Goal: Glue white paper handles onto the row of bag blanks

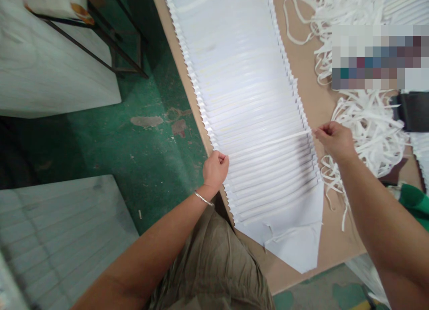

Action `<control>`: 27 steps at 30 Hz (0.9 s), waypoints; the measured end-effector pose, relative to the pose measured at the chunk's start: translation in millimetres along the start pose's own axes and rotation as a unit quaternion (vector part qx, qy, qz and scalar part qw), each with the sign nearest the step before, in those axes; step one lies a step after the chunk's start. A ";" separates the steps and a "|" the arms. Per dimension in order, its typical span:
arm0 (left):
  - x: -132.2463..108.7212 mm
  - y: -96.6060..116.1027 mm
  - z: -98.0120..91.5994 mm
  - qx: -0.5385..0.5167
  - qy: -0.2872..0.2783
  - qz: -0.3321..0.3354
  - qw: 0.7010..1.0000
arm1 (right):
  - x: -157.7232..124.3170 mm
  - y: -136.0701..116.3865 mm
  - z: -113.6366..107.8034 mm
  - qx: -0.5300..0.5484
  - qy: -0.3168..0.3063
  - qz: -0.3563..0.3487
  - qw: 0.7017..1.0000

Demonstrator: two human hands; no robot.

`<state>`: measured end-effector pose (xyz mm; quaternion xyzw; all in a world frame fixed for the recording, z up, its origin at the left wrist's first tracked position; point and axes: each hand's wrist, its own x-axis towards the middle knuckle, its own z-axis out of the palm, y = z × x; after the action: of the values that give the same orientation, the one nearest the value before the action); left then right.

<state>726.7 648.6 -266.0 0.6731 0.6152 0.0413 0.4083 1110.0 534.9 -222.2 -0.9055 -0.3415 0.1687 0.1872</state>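
A long row of overlapping white sheets [248, 77] with stepped edges lies on the brown table. Across it, a narrow white strip [278, 141] is stretched between my two hands. My left hand [216, 169] is closed in a pinch at the row's left edge, on the strip's left end. At the right edge, my right hand [335, 139] pinches the other end between thumb and fingers. Nearer to me, the last sheet [295, 252] tapers to a cut corner, with thin loose strips on it.
Tangled white strips [372, 131] are heaped on the brown table [301, 55] to the right, beside a black object [414, 111] and green cloth [414, 205]. Pale stacks and a dark metal frame [127, 70] stand left over the green floor [150, 158].
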 end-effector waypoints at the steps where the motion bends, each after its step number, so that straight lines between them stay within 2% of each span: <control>1: -0.3 0.6 -0.3 0.003 0.001 0.001 1.000 | -0.1 -1.5 0.8 -0.001 0.000 0.001 1.000; 8: 0.3 -1.2 -0.1 -0.005 0.016 0.022 1.000 | 0.6 -12.2 11.7 -0.042 0.026 -0.018 0.999; 17: 2.7 -4.6 0.1 -0.016 0.022 0.037 0.999 | 6.4 -5.6 31.5 -0.093 0.029 -0.028 0.995; 27: 4.0 -4.4 0.9 0.035 0.004 0.024 0.999 | 9.7 -2.2 44.1 -0.111 0.028 -0.018 0.993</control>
<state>724.6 651.2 -271.1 0.7010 0.6020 0.0324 0.3811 1096.6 552.9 -261.5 -0.9185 -0.3693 0.1013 0.0983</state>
